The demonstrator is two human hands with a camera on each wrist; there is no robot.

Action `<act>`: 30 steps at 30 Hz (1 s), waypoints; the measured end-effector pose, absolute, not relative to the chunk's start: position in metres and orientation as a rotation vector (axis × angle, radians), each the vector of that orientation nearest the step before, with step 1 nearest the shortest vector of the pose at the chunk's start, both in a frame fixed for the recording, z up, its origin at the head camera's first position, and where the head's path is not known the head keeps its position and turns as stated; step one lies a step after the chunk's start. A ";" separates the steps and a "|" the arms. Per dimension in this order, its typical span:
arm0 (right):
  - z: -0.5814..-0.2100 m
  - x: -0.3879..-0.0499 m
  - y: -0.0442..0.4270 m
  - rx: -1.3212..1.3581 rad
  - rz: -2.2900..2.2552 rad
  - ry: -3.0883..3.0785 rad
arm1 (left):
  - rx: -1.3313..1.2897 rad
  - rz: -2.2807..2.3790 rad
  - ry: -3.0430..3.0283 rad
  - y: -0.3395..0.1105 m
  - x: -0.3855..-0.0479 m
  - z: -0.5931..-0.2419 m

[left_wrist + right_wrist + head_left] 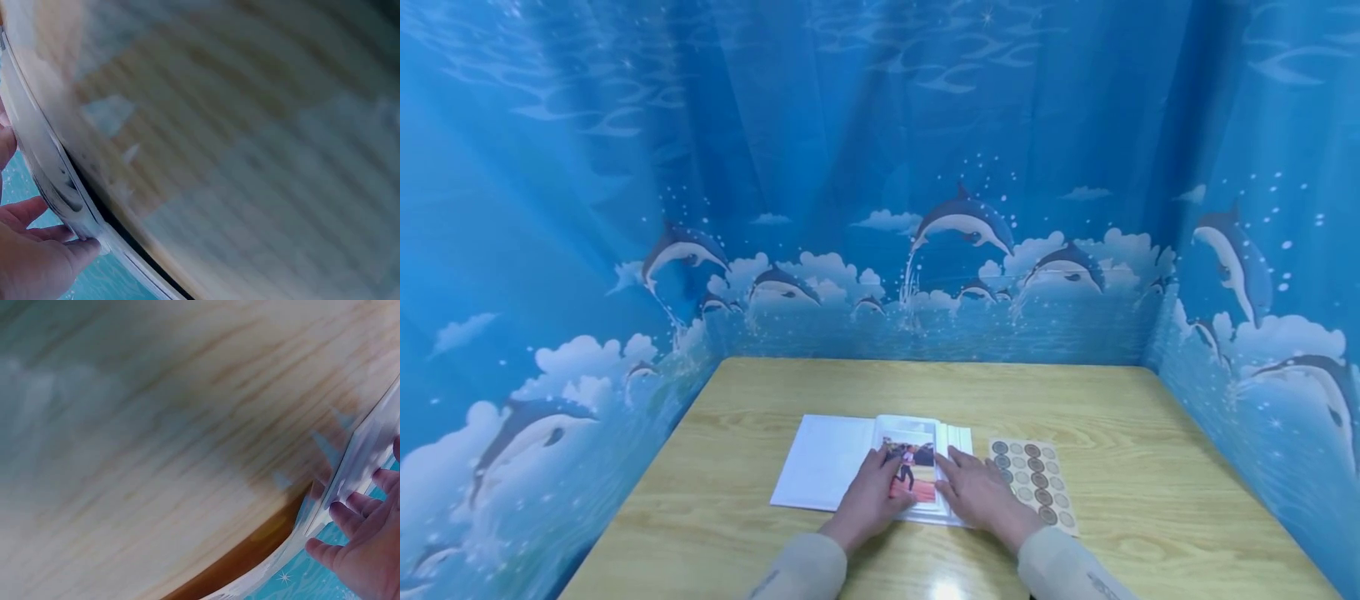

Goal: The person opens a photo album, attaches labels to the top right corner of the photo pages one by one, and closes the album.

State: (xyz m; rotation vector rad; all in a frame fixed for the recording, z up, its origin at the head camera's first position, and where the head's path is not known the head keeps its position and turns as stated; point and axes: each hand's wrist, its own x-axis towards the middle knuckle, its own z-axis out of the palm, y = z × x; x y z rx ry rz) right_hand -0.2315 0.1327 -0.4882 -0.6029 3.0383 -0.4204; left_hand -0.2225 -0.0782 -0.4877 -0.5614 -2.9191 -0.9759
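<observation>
A white photo album (823, 462) lies spread on the table, its plain cover side to the left. On the sleeve page to the right is a photo (916, 475) of a running person on a reddish ground. My left hand (872, 492) rests on the photo's left side, fingers extended. Across the page's right edge lies my right hand (976, 487), fingertips touching the page. In the left wrist view the left hand (37, 250) meets the album's edge; in the right wrist view the right hand (369, 531) lies against its edge too.
Right of the album lies a sheet of round stickers (1037, 483), brown and beige in rows, partly behind the right hand. The wood-grain table (760, 387) is enclosed by blue curtains (850, 167) printed with dolphins on the left, back and right.
</observation>
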 end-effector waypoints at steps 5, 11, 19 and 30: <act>-0.488 -0.231 0.136 -0.607 -0.428 3.034 | -0.563 -0.938 -2.947 -0.072 -0.220 -0.486; -0.488 -0.231 0.145 -0.594 -0.495 3.039 | -0.579 -0.899 -2.975 -0.070 -0.218 -0.485; -0.479 -0.229 0.160 -0.623 -0.503 3.101 | -0.577 -0.888 -3.010 -0.075 -0.220 -0.483; -0.480 -0.212 0.196 -0.628 -0.502 3.168 | -0.565 -0.904 -3.037 -0.076 -0.222 -0.482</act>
